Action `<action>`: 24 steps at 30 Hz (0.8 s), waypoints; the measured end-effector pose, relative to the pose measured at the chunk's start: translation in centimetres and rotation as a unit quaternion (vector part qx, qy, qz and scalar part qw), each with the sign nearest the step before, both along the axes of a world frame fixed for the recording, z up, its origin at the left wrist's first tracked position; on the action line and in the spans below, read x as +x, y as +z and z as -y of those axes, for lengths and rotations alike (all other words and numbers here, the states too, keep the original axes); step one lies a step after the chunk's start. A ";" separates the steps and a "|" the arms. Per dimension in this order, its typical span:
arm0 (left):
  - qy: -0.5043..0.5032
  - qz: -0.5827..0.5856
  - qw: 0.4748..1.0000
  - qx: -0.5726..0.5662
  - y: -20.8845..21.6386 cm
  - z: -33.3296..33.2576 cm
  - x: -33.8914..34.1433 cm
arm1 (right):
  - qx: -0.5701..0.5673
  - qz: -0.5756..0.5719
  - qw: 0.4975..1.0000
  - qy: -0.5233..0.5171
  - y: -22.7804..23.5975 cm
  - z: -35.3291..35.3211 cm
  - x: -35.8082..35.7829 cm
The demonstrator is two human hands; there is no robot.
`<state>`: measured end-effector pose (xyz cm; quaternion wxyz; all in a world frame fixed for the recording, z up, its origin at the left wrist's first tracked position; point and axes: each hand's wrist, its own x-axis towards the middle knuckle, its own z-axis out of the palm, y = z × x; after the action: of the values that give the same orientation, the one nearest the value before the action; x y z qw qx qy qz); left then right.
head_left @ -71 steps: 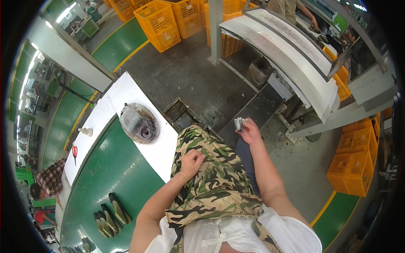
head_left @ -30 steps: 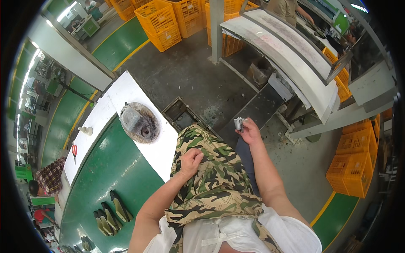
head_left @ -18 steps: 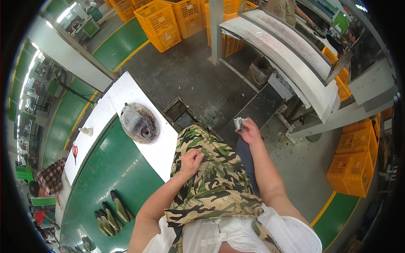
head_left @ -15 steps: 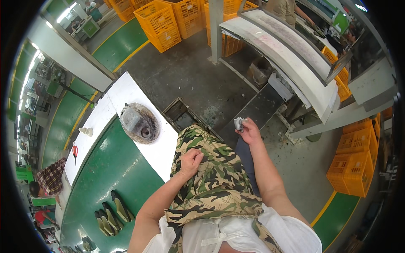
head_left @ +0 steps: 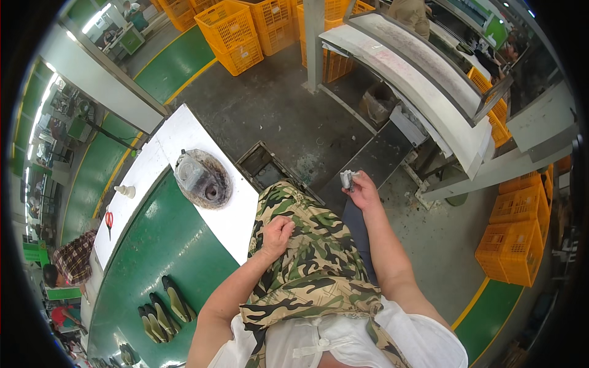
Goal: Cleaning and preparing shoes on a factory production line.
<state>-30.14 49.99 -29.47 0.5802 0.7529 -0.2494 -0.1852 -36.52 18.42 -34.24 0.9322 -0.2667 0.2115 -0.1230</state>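
Note:
My right hand (head_left: 367,192), held out over the floor beside my lap, pinches a small grey lumpy piece (head_left: 348,179) between thumb and fingers; its exact kind does not show. My left hand (head_left: 278,235) rests in a loose fist on my camouflage apron (head_left: 313,245), and nothing shows in it. To the left of my knees, a stained oval pot (head_left: 222,184) with a cloudy plastic-like cover over part of it and a dark round hole sits on a white board (head_left: 227,228). Neither hand touches the pot.
Several dark and olive shoe-like pieces (head_left: 178,300) lie on a green belt (head_left: 147,245). Red-handled scissors (head_left: 109,222) and a small whitish bottle (head_left: 126,191) are on the board. Yellow crates (head_left: 230,30) stand ahead, others (head_left: 509,245) at right. A grey post (head_left: 315,43) rises ahead.
The shoe-like pieces on the belt have shifted very slightly. At the far right, another person's forearm has moved out of sight. My hands have not visibly moved.

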 end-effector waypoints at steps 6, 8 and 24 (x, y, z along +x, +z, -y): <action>-0.007 0.018 1.000 0.001 0.0 -0.1 0.0 | -0.003 0.012 1.000 0.006 -0.1 0.0 -0.1; -0.006 0.021 1.000 0.001 0.0 0.0 0.0 | -0.003 0.020 1.000 0.007 -0.1 0.1 -0.1; 0.007 0.040 0.999 0.031 0.3 0.3 -0.1 | -0.036 0.018 0.999 0.018 -0.6 0.2 -0.1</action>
<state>-30.21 49.74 -29.22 0.5477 0.7789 -0.2614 -0.1580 -36.65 18.21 -34.82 0.9278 -0.3017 0.1849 -0.1182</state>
